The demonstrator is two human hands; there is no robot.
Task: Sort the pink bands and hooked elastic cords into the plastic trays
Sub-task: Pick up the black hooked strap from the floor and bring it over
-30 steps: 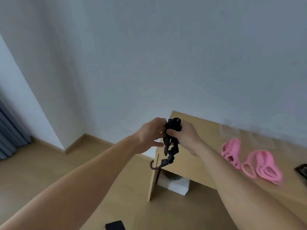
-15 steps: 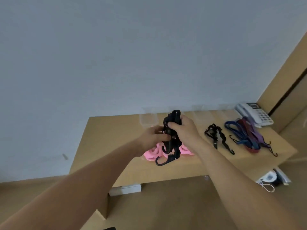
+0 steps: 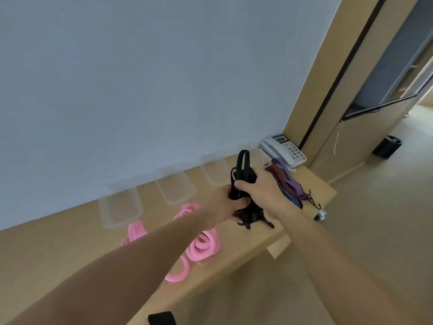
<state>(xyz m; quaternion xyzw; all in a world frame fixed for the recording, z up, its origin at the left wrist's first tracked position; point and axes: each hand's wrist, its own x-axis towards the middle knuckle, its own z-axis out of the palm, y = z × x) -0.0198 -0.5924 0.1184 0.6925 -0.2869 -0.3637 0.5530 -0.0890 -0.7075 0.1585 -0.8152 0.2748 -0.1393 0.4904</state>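
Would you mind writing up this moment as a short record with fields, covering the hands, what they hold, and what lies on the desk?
left hand: closed on the lower part of the black cord bundle
right hand: closed on the same bundle, higher up
bundle position: held above the desk
pink bands: loose on the desk, not in any tray
clear trays: in a row along the wall, look empty
coloured cords: lying at the desk's right end
telephone: back right corner of the desk

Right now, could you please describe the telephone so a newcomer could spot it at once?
Follow the desk to its far right end, where wall meets wooden panel. The telephone sits there, behind the coloured cords. It is the only white thing with a keypad.
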